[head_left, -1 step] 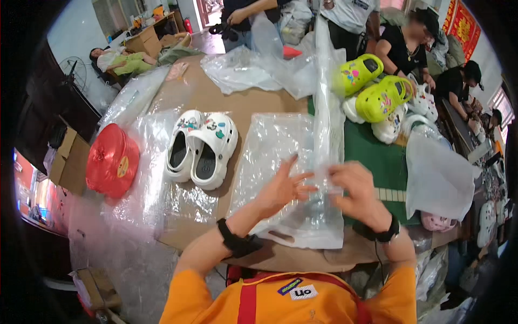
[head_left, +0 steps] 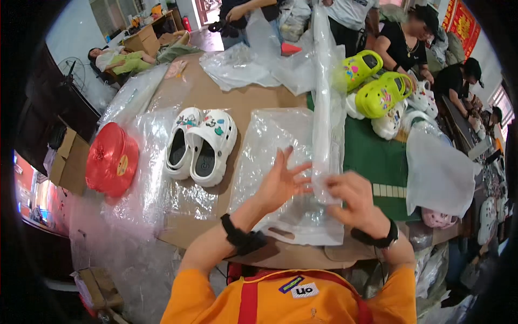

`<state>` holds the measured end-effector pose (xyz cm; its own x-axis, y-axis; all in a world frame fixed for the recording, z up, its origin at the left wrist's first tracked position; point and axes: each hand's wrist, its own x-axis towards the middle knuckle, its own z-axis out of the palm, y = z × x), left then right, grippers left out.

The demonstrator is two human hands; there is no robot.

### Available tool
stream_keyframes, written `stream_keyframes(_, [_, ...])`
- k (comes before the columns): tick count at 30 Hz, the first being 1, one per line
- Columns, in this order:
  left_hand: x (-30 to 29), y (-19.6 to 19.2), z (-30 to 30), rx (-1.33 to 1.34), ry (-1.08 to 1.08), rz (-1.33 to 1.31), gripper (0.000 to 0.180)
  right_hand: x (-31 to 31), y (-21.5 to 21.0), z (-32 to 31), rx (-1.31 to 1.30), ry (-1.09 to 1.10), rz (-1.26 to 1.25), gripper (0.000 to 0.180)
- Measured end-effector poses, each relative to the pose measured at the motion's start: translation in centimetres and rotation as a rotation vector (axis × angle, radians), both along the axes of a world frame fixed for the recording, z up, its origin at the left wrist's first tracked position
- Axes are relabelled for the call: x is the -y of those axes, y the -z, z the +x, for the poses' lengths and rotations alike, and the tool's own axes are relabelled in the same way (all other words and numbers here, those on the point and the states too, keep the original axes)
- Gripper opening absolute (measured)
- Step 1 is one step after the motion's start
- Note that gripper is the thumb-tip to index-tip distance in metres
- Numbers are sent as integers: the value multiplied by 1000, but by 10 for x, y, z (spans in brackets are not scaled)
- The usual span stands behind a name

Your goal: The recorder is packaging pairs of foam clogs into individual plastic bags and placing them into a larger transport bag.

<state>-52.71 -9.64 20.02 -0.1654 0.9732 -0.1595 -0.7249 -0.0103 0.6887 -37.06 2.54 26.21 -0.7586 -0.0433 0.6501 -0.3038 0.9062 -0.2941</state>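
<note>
My right hand (head_left: 352, 204) pinches the lower end of a long clear plastic bag (head_left: 322, 92) that stands up from the table. Beside it, my left hand (head_left: 281, 182) has its fingers spread and its fingertips touch the same bag near the pinch. Under both hands lies a stack of flat clear bags (head_left: 270, 146) with a cut-out handle at the near edge. A pair of white clogs (head_left: 200, 144) with small charms sits on bubble wrap to the left of the stack.
Yellow-green clogs (head_left: 377, 89) and white ones lie on a green mat (head_left: 377, 162) at the right. A red round spool (head_left: 110, 159) and a cardboard box (head_left: 67, 162) sit at the left. A white bag (head_left: 438, 173) lies right. Other people work at the far side.
</note>
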Motion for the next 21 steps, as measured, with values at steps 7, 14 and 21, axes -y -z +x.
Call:
stream_keyframes(7, [-45,61,1,269,-294,-134,87,15,17,62,-244,203,-345,14])
stream_keyframes(14, [-84,51,30,138,96,-92,72,-22,-15,62,-607,37,-1280,36])
stream_keyframes(21, [-116,-5,30,273,51,237,73,-13,1,102,-686,-361,-1276,49])
